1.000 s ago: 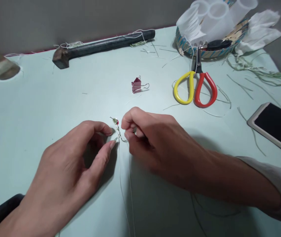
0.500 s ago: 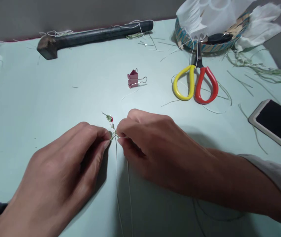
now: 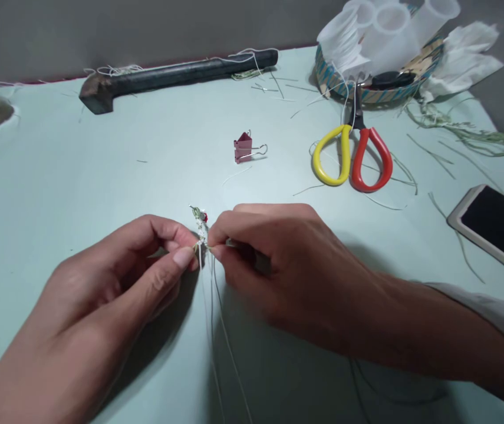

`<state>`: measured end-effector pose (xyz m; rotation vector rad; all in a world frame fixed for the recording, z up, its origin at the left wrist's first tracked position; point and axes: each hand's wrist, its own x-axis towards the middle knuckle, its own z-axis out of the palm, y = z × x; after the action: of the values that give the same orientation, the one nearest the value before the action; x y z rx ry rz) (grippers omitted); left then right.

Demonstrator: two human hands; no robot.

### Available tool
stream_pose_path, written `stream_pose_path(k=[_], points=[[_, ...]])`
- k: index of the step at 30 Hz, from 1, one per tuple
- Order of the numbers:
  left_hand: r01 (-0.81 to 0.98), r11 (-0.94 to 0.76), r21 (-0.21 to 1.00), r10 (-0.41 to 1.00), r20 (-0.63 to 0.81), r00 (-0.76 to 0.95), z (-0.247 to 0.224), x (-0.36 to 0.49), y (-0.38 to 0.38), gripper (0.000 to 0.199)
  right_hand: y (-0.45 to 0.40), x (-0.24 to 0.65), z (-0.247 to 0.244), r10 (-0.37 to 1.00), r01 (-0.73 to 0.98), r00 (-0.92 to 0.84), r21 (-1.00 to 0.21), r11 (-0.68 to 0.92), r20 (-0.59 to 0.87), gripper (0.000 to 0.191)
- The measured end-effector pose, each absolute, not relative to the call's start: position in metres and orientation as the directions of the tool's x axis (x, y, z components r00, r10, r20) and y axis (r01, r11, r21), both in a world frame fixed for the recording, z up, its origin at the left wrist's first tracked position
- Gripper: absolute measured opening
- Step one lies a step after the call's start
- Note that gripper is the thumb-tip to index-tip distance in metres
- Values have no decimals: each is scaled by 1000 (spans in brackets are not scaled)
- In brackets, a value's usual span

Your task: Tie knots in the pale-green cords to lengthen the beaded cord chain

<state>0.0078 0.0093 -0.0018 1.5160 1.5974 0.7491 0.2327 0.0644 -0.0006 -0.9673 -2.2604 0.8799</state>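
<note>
Left hand [image 3: 123, 294]: thumb and index closed on green cord at the left edge of the knotted piece [image 3: 201, 231]. Right hand [image 3: 278, 265]: thumb and index pinched on cord at its right edge. Hands near each other, fingertips just apart, the piece between them at mid tabletop [image 3: 101, 188]. Piece has a green loop and a red bit at its far end; thin pale cords [image 3: 213, 318] trail from it toward the near edge of the view.

Beyond it: pink binder clip [image 3: 243, 148], wire handle out to the right. Right of clip: scissors [image 3: 353, 156], one yellow handle, one red, blades pointing to the basket [image 3: 384, 94], which holds white tubes [image 3: 388, 38]. Phone [image 3: 499, 227] at right, dark screen up. Hammer [image 3: 181, 76] lies along the far edge. Loose green strands [image 3: 468, 126] near the basket.
</note>
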Motion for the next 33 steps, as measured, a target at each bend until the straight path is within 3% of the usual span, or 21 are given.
stream_pose_path(k=[8, 16, 21, 24, 29, 33], points=[[344, 303, 888, 946, -323, -1, -3, 14, 20, 19, 62, 230, 1, 782, 375, -612, -828, 418, 118, 24], [501, 189, 845, 979, -201, -32, -5, 11, 15, 20, 66, 228, 4, 782, 383, -607, -810, 445, 142, 35], [590, 175, 788, 984, -155, -84, -10, 4, 11, 25, 65, 228, 7, 789, 409, -603, -806, 429, 114, 26], [587, 161, 793, 986, -149, -70, -10, 5, 13, 23, 65, 228, 5, 798, 452, -597, -791, 413, 76, 20], [584, 114, 803, 992, -118, -30, -4, 8, 19, 27, 63, 229, 0, 817, 452, -561, -778, 437, 133, 17], [577, 138, 805, 990, -134, -51, -8, 2, 16, 18, 62, 230, -1, 834, 425, -536, -812, 400, 131, 17]])
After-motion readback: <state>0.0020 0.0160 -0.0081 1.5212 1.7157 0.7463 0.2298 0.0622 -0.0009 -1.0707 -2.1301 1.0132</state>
